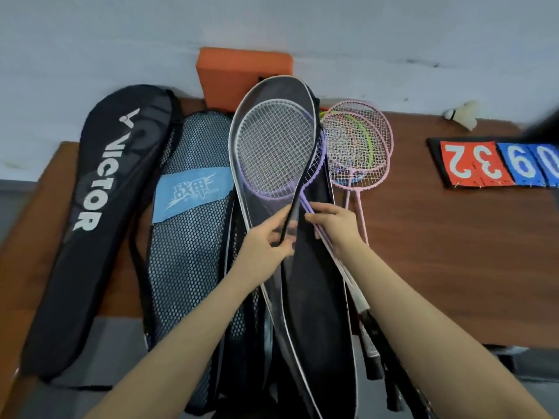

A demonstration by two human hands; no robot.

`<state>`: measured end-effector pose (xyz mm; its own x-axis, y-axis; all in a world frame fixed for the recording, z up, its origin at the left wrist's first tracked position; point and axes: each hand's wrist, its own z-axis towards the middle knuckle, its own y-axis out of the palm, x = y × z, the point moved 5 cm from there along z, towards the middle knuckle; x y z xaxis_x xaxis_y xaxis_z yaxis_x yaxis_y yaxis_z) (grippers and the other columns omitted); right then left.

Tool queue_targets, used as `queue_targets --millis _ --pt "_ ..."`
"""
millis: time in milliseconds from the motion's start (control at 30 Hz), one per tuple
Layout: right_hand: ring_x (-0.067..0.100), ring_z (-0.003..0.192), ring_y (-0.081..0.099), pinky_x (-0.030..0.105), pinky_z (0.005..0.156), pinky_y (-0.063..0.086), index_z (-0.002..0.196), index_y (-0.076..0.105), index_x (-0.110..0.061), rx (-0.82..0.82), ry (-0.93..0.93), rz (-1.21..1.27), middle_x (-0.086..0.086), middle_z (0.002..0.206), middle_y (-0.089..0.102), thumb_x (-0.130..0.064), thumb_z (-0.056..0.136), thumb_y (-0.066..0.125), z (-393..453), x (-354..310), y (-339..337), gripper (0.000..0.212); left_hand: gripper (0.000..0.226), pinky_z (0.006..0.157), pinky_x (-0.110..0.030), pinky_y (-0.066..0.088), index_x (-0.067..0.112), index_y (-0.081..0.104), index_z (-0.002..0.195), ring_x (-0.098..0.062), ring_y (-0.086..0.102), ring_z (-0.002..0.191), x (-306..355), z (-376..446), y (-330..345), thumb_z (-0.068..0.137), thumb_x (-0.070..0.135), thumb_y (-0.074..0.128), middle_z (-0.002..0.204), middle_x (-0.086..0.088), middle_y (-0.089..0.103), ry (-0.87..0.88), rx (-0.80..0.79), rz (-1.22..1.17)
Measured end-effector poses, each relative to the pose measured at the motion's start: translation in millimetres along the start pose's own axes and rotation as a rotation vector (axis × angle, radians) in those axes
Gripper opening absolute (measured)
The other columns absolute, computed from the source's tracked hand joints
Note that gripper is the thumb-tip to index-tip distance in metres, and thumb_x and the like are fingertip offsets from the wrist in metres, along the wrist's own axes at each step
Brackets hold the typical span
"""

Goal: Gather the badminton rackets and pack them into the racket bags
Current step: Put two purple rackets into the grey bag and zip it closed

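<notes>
Left hand (pixel 272 237) grip pinches bag (pixel 314 297) edge; right hand (pixel 332 225) grip holds racket (pixel 272 149) shaft, head beyond grip, axis along bag.

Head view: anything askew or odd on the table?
The bags overhang: the Victor bag and mesh bag hang past the table front edge. The scoreboard numerals read upside down. No damage shows.

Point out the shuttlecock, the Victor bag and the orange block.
shuttlecock (pixel 462 114), head view, on its white feathers.
Victor bag (pixel 90 189), head view, on the white lettering.
orange block (pixel 242 66), head view, on its top face.
</notes>
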<state>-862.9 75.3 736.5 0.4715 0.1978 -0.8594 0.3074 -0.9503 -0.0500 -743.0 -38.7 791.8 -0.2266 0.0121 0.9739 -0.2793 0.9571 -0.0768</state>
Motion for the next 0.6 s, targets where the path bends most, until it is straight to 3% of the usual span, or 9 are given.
queue_targets --millis 100,167,300,433,533,600 --pt "0.012 0.049 0.056 0.020 0.041 0.045 0.102 0.069 -0.004 -0.001 0.003 -0.006 0.007 0.072 0.066 0.008 0.074 0.069 8 1 6 0.031 0.055 0.073 -0.022 0.055 0.038 0.051 0.121 -0.011 0.066 0.092 -2 0 -5 0.087 -0.005 0.056 0.106 0.003 0.067 -0.001 0.045 -0.033" --pt "0.013 0.057 0.058 0.022 0.046 0.048 0.106 0.067 -0.002 -0.027 0.019 -0.025 0.008 0.076 0.066 0.005 0.077 0.067 9 5 5 0.030 0.050 0.069 -0.016 0.052 0.026 0.052 0.126 -0.007 0.066 0.089 -4 0 -6 0.086 -0.004 0.057 0.104 0.002 0.067 -0.020 0.085 -0.080" --pt "0.015 0.080 0.061 0.025 0.072 0.047 0.115 0.064 -0.006 -0.140 0.049 -0.097 0.009 0.096 0.067 -0.010 0.088 0.061 -1 12 -7 0.027 0.046 0.067 -0.024 0.056 0.024 0.055 0.120 -0.005 0.066 0.080 -13 2 -2 0.086 -0.006 0.057 0.092 0.006 0.066 -0.060 0.116 -0.108" --pt "0.014 0.084 0.055 0.022 0.075 0.045 0.116 0.063 -0.005 -0.121 0.021 -0.133 0.006 0.096 0.064 -0.014 0.093 0.055 -30 15 -30 0.026 0.045 0.081 -0.041 0.055 0.009 0.054 0.128 -0.016 0.063 0.080 -25 8 6 0.085 -0.001 0.059 0.092 0.002 0.063 -0.089 0.136 0.001" --pt "0.017 0.085 0.054 0.031 0.078 0.042 0.103 0.068 -0.015 -0.055 -0.004 -0.217 0.010 0.100 0.065 -0.016 0.092 0.056 -66 26 -55 0.016 0.046 0.088 -0.027 0.047 0.010 0.048 0.132 -0.011 0.056 0.091 -27 4 16 0.087 0.015 0.061 0.098 0.007 0.057 -0.094 0.103 0.169" --pt "0.015 0.083 0.056 0.030 0.079 0.045 0.095 0.069 -0.020 -0.006 -0.007 -0.268 0.005 0.095 0.066 -0.017 0.092 0.056 -94 40 -72 0.013 0.058 0.093 -0.030 0.044 0.013 0.037 0.138 -0.012 0.050 0.103 -29 0 26 0.088 0.027 0.061 0.111 0.002 0.051 -0.072 0.060 0.287"
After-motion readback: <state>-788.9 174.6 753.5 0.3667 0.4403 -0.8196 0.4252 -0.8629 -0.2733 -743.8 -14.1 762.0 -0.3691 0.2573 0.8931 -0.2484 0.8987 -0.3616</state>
